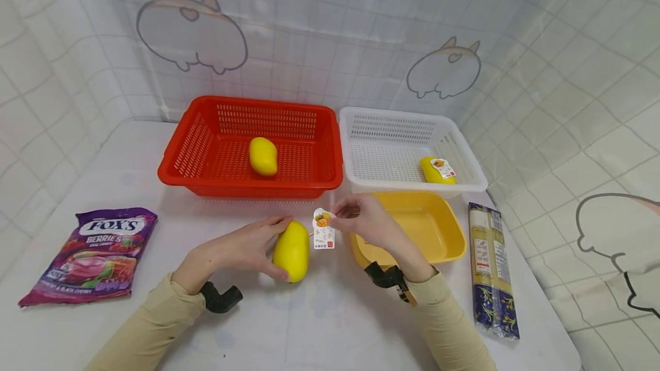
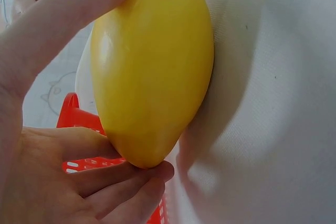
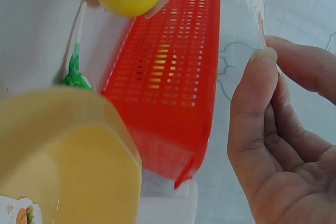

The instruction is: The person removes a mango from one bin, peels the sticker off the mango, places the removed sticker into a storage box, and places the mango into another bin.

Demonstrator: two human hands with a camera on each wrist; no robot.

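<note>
My left hand (image 1: 247, 249) grips a yellow mango (image 1: 291, 252) near the table's middle, the thumb on its near end and the fingers at its far end. In the left wrist view the mango (image 2: 152, 72) fills the space between thumb and fingers. My right hand (image 1: 372, 221) pinches a white label (image 1: 323, 229) printed with a mango picture, by its edge between thumb and forefinger. That label (image 3: 254, 6) stands just right of the mango, and whether they touch cannot be told. Below the right hand is a yellow tub (image 1: 456, 245), with another printed label (image 3: 21, 212) inside.
A red basket (image 1: 252, 189) at the back holds one mango (image 1: 263, 157). Beside it a white basket (image 1: 471, 179) holds a labelled mango (image 1: 430, 172). A purple candy bag (image 1: 98, 256) lies left, a noodle packet (image 1: 492, 271) right. A green-tipped white stick (image 3: 76, 69) lies near the tub.
</note>
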